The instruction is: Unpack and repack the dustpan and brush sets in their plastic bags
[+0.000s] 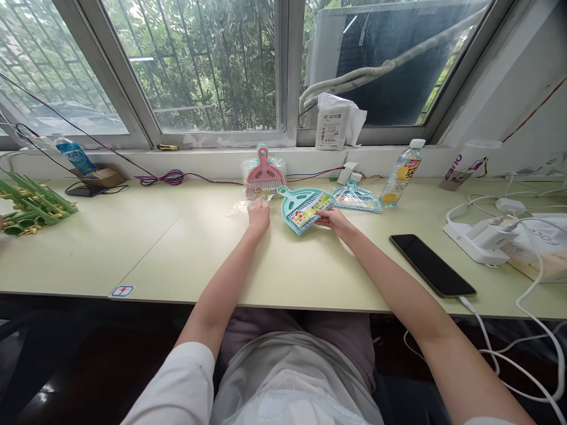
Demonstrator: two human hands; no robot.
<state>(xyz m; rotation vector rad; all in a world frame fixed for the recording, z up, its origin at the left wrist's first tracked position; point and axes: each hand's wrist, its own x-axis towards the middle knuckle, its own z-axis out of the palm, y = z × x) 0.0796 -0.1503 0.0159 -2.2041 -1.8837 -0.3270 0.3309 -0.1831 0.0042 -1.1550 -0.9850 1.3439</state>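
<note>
In my right hand is a teal mini dustpan with a brush and a yellow printed label, pinched at its lower right side and tilted above the table. My left hand is closed at the crinkled clear plastic bag, its fingertips partly hidden. Just beyond it, a pink mini dustpan set in clear wrapping leans against the sill, with teal edges behind it. Right of my held dustpan, another blue-teal dustpan set lies on the table.
On the pale table, a drink bottle and a phone are at right, near a power strip with white cables. Green stalks lie far left. Coiled wires run along the back. A tissue pack stands on the sill.
</note>
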